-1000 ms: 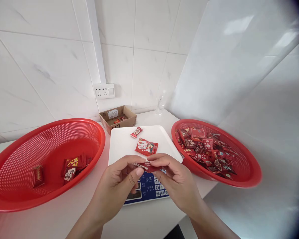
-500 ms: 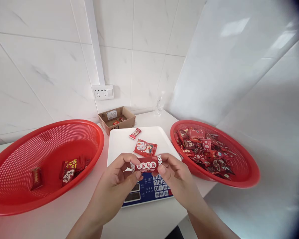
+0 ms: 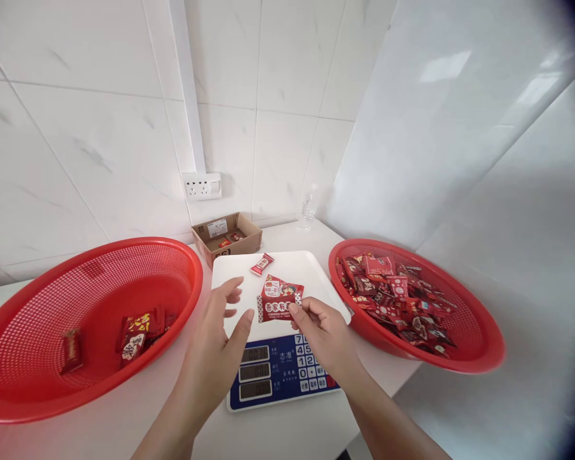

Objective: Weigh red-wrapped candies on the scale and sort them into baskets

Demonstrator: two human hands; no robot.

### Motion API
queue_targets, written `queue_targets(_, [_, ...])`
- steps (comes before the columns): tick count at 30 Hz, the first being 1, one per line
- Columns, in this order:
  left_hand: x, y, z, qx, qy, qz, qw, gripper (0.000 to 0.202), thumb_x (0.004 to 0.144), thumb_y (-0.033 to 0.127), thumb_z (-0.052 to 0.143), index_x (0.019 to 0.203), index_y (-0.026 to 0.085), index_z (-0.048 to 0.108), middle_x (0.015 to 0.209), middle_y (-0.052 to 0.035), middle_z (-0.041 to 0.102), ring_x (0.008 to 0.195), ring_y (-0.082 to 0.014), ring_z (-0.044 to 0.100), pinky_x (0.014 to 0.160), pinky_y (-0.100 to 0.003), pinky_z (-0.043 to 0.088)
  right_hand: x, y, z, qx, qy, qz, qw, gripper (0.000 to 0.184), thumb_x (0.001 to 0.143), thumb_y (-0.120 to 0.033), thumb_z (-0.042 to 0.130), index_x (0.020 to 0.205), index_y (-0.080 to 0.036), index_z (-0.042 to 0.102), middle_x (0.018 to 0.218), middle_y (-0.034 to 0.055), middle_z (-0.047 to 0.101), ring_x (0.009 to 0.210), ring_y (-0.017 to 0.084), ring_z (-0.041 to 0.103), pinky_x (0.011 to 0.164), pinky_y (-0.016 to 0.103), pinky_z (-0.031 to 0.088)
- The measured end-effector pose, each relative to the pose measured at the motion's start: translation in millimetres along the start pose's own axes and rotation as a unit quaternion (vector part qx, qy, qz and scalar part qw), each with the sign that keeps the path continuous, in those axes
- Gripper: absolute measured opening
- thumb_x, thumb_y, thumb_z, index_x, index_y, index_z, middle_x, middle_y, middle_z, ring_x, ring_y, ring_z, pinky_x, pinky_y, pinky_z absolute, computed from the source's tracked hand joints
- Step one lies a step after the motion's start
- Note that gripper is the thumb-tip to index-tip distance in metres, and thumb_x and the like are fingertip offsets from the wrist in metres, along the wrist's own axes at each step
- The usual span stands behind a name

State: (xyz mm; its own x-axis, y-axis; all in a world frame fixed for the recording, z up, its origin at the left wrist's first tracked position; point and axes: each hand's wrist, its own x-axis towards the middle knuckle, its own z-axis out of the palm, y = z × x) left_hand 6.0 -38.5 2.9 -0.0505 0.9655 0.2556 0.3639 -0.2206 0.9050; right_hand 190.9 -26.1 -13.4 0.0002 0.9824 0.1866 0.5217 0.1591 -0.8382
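Note:
My right hand [image 3: 323, 332] pinches the right end of a dark red wrapped candy packet [image 3: 275, 311] with white lettering and dotted ends. The packet is over the near part of the white pan of a digital scale [image 3: 326, 281]. To its left, my left hand [image 3: 220, 335] is open, thumb and fingers apart, holding nothing. Just behind the held packet, and partly covered by it, lies a red and white packet [image 3: 287, 289] with a cartoon figure. A small red candy [image 3: 261, 264] rests farther back on the pan. The scale's blue panel [image 3: 280, 383] shows dim digits.
A red basket [image 3: 191, 281] with a few packets stands at left. Another red basket [image 3: 489, 345], heaped with red packets, stands at right. Behind the scale are a cardboard box [image 3: 249, 241] and a clear plastic bottle [image 3: 307, 214] near the wall. A socket [image 3: 202, 186] is on the tiles.
My left hand has let go of the dark red packet and moved left, opening. My right hand still holds the packet's right end. The view has tilted slightly upward.

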Motion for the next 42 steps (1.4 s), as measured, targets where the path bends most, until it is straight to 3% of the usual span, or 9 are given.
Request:
queue_targets(3, [3.6,-1.6,-3.0,-0.001,0.022,0.011,1.0,0.041,0.089,0.042,0.055,0.127,0.029,0.05,0.136,-0.0095,0.053,0.122,-0.0279,0.053,0.099,-0.05,0.045,11.3,12.7,4.6,-0.097,0.014,-0.005,0.995,0.038,0.093,-0.049,0.044,0.091,-0.02,0.068,0.081,0.0062,0.068,0.072,0.022,0.062,0.067,0.035,0.048])
queue_targets(6, [4.5,-2.3,-4.6,0.006,0.011,0.006,1.0,0.042,0.089,0.043,0.055,0.128,0.03,0.05,0.141,-0.0098,0.05,0.123,-0.0295,0.053,0.1,-0.051,0.045,14.6,16.8,6.8,-0.168,0.021,-0.04,0.985,0.04,0.092,-0.038,0.048,0.123,-0.017,0.063,0.11,0.0139,0.066,0.099,0.03,0.061,0.085,0.045,0.047])
queue_targets(9, [3.9,-2.8,-3.9,0.037,0.005,0.024,0.999,0.042,0.09,0.042,0.054,0.129,0.029,0.05,0.14,-0.0105,0.05,0.124,-0.0306,0.052,0.102,-0.052,0.044,13.6,14.3,9.6,-0.245,-0.045,-0.103,0.963,0.037,0.092,-0.031,0.051,0.125,-0.021,0.063,0.125,0.0135,0.062,0.117,0.031,0.053,0.098,0.048,0.042])
queue_targets(13, [3.1,-2.4,-2.0,0.07,-0.007,0.027,0.997,0.041,0.09,0.043,0.052,0.129,0.029,0.051,0.14,-0.0112,0.051,0.129,-0.0317,0.048,0.104,-0.053,0.042,22.6,11.4,11.5,-0.307,-0.118,-0.086,0.941,0.041,0.089,-0.029,0.057,0.13,-0.025,0.06,0.146,0.0121,0.048,0.136,0.034,0.037,0.105,0.054,0.034])
queue_targets(22, [2.1,-1.4,-0.8,0.105,-0.038,0.045,0.993,0.04,0.092,0.044,0.047,0.129,0.029,0.051,0.146,-0.0117,0.045,0.135,-0.032,0.042,0.096,-0.052,0.05,88.8,13.5,31.2,-0.286,-0.208,-0.115,0.928,0.077,0.086,-0.063,0.051,0.151,-0.026,0.032,0.163,0.0124,0.01,0.149,0.035,0.001,0.113,0.065,0.01])
queue_targets(26, [2.0,-1.7,-1.2,0.113,-0.054,0.042,0.991,0.04,0.093,0.044,0.043,0.129,0.028,0.051,0.149,-0.0127,0.042,0.138,-0.0332,0.038,0.092,-0.052,0.052,107.0,15.6,43.2,-0.28,-0.216,-0.153,0.923,0.075,0.09,-0.062,0.044,0.15,-0.017,0.035,0.159,0.0187,0.024,0.148,0.039,0.01,0.111,0.069,0.009])
queue_targets(31, [2.6,-4.1,0.3,0.129,-0.056,0.049,0.989,0.039,0.093,0.043,0.043,0.128,0.029,0.053,0.149,-0.0113,0.043,0.137,-0.033,0.04,0.092,-0.053,0.053,106.9,16.0,41.9,-0.265,-0.212,-0.208,0.917,0.061,0.087,-0.054,0.057,0.137,-0.021,0.053,0.143,0.0128,0.054,0.141,0.032,0.035,0.114,0.06,0.02])
queue_targets(36, [4.4,-7.2,-0.8,0.131,-0.04,0.059,0.989,0.041,0.091,0.047,0.043,0.127,0.03,0.054,0.147,-0.0098,0.046,0.138,-0.0301,0.039,0.1,-0.056,0.047,93.4,13.4,6.7,-0.272,-0.142,-0.214,0.927,0.05,0.089,-0.045,0.058,0.135,-0.024,0.055,0.141,0.0088,0.056,0.133,0.024,0.045,0.117,0.047,0.022])
queue_targets(42, [8.7,-13.3,-4.2,0.158,-0.016,0.081,0.984,0.041,0.092,0.049,0.043,0.127,0.032,0.053,0.148,-0.007,0.046,0.139,-0.0274,0.039,0.106,-0.056,0.042,72.4,43.4,-91.5,-0.339,-0.087,-0.059,0.935,0.045,0.09,-0.03,0.053,0.133,-0.016,0.057,0.137,0.0159,0.058,0.128,0.032,0.051,0.107,0.048,0.037])
